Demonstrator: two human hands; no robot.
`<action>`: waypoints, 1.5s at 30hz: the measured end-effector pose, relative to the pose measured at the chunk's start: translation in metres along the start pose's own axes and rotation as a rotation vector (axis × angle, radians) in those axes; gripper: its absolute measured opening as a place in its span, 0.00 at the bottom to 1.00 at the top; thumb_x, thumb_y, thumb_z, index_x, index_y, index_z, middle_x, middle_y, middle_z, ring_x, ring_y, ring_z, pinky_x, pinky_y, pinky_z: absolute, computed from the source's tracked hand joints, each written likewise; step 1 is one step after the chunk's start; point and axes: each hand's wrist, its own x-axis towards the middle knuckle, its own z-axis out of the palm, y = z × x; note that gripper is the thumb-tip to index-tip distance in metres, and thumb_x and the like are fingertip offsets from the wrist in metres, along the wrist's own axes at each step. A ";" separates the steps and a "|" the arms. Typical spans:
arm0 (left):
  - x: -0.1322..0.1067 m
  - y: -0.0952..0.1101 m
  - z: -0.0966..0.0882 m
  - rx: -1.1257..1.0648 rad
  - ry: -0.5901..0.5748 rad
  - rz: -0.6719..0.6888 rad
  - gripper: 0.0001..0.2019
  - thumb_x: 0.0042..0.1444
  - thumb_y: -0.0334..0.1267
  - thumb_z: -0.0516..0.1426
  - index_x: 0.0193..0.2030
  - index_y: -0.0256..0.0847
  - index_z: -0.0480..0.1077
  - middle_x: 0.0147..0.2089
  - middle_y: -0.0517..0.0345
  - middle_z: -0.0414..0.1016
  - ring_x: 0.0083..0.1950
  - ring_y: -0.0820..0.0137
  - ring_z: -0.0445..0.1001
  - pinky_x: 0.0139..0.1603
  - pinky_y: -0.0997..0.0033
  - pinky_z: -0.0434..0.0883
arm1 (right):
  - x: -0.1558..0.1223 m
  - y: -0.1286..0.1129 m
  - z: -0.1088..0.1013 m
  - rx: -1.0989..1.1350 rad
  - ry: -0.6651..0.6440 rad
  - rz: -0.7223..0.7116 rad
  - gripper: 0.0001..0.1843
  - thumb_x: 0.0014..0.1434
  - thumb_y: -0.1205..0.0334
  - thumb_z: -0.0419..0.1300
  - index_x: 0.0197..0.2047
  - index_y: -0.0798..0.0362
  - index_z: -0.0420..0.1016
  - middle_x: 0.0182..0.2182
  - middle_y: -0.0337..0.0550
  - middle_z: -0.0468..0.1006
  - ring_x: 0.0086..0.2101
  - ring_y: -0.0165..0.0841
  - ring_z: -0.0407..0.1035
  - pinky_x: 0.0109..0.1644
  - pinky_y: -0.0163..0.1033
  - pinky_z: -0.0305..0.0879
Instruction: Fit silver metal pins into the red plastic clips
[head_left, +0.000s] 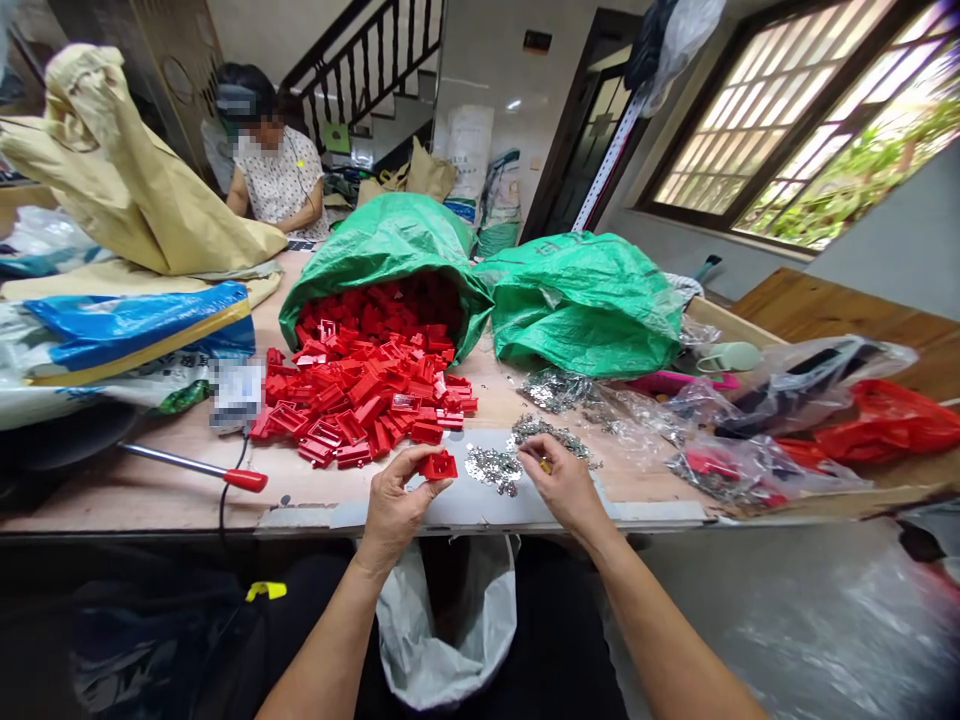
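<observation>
Head camera view: a person is working with two bare hands at the near edge of a crowded table (187,445). The left hand (397,500) is holding one red part (444,467) just above that edge, its grip pressing thumb and fingers against the part's sides. The right hand (562,487) is hovering beside the shiny metal pieces (491,466), its grip pinching almost closed on a small item (547,464); only a dark and yellowish bit is showing, so its exact kind cannot be told. The metal pieces are lying loose on a pale sheet (450,514) along the near edge.

One part is getting attention, while much appears to be left: a broad heap of red parts (360,395) is spilling from a green bag (390,225) toward the near edge, and plenty of metal pieces are waiting within reach. Nothing is showing whether any parts in the heap are already done. A grey sack (401,640) is gaping below the near edge, its inside too dark for a count of anything finished. A second green bag (585,300) is slumping toward the far edge, and a co-worker (281,190) is sitting near the far left corner.
</observation>
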 end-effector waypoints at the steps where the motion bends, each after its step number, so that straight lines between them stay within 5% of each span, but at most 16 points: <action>1: -0.001 0.000 0.000 0.047 0.004 0.023 0.16 0.48 0.36 0.64 0.46 0.42 0.73 0.46 0.54 0.77 0.47 0.66 0.76 0.52 0.65 0.71 | -0.002 -0.009 0.002 0.092 -0.036 -0.035 0.07 0.59 0.57 0.55 0.35 0.51 0.70 0.31 0.40 0.76 0.31 0.32 0.70 0.35 0.34 0.61; 8: -0.005 -0.001 0.004 0.222 -0.002 0.147 0.16 0.50 0.37 0.63 0.47 0.43 0.72 0.45 0.54 0.78 0.46 0.66 0.76 0.50 0.66 0.72 | -0.012 -0.056 0.027 0.166 -0.121 -0.259 0.04 0.61 0.62 0.55 0.37 0.52 0.71 0.29 0.38 0.75 0.29 0.29 0.67 0.35 0.33 0.61; 14: -0.007 0.001 0.005 0.287 -0.011 0.183 0.16 0.51 0.35 0.62 0.48 0.43 0.72 0.46 0.55 0.78 0.46 0.67 0.76 0.49 0.67 0.72 | -0.010 -0.054 0.036 0.124 -0.124 -0.367 0.04 0.60 0.68 0.55 0.37 0.53 0.71 0.30 0.40 0.74 0.30 0.30 0.68 0.36 0.34 0.61; 27: -0.010 0.004 0.006 0.324 -0.011 0.220 0.16 0.52 0.35 0.62 0.48 0.44 0.72 0.46 0.54 0.79 0.46 0.64 0.77 0.50 0.64 0.72 | -0.009 -0.055 0.026 0.094 -0.249 -0.347 0.06 0.60 0.67 0.54 0.38 0.52 0.71 0.30 0.41 0.74 0.32 0.31 0.67 0.35 0.35 0.61; 45: -0.011 0.001 0.008 0.301 0.011 0.209 0.15 0.52 0.36 0.62 0.48 0.44 0.71 0.47 0.53 0.78 0.47 0.65 0.76 0.50 0.64 0.72 | -0.010 -0.058 0.027 0.107 -0.210 -0.381 0.06 0.60 0.68 0.54 0.38 0.52 0.71 0.31 0.42 0.73 0.32 0.32 0.67 0.36 0.35 0.61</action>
